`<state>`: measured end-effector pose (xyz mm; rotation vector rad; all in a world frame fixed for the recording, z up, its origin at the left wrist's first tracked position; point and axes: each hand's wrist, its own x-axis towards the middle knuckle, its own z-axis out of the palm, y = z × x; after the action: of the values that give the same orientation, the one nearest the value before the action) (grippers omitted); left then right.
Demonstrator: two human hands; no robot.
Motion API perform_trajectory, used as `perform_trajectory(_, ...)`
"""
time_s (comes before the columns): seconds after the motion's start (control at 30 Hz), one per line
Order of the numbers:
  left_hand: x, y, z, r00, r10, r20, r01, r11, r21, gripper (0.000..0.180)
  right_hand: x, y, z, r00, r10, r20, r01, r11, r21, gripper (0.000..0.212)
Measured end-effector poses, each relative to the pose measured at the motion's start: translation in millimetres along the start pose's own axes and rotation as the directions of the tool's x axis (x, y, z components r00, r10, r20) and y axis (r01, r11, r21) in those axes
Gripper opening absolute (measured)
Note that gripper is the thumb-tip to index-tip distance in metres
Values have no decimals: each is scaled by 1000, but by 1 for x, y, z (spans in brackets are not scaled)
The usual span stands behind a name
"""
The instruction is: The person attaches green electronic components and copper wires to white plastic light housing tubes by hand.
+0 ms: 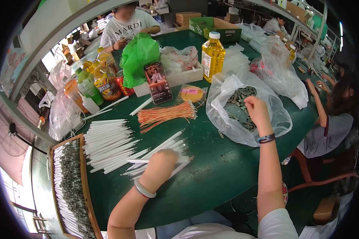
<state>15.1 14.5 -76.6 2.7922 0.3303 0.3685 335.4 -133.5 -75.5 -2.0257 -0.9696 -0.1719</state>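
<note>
Your left hand point(160, 161) is closed around white tubes point(163, 151), their long axis running 8 to 2 o'clock. At 2 o'clock from it, your right hand point(257, 111) pinches small parts point(237, 97) inside the clear bag point(227, 123).

a yellow oil bottle point(212, 55) is stood upright near a green cardboard box point(214, 28). a phone point(158, 83) is propped against a white tray point(179, 77). orange wires point(165, 114) are laid on the green table point(223, 167). a green bag point(139, 55) is seen behind.
</note>
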Motion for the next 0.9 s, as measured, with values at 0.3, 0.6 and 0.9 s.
perform_trajectory(0.3, 0, 14, -29, 997, -70, 20, 65, 983, 170, 38, 13, 28, 48, 996, -89, -28, 65, 877, -476, 8)
perform_trajectory(0.6, 1, 21, -58, 982, -161, -97, 125, 945, -302, 30, 13, 32, 49, 990, -140, 1, 121, 852, -510, 9)
perform_trajectory(0.9, -2, 23, -64, 969, -236, -76, 168, 851, -498, 21, 9, 30, 33, 958, -284, -39, 202, 768, -608, 5)
